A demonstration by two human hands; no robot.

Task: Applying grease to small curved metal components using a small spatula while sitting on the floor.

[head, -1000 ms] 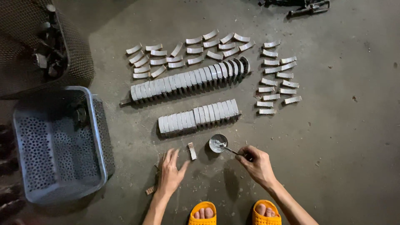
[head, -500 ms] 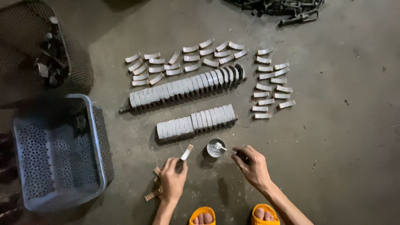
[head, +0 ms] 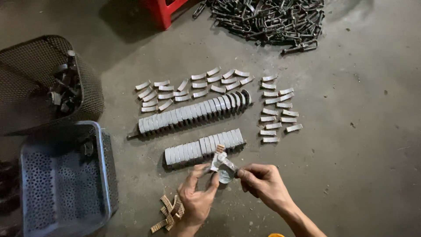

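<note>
Concrete floor carries two packed rows of curved grey metal pieces, loose ones scattered beyond, a blue perforated crate and a chain heap. Since a moment ago the left hand has lifted from the floor, now pinching one curved piece upright over the small round tin, where the right hand, fingers closed on a thin tool, meets it. Brownish strips lie by the left wrist.
</note>
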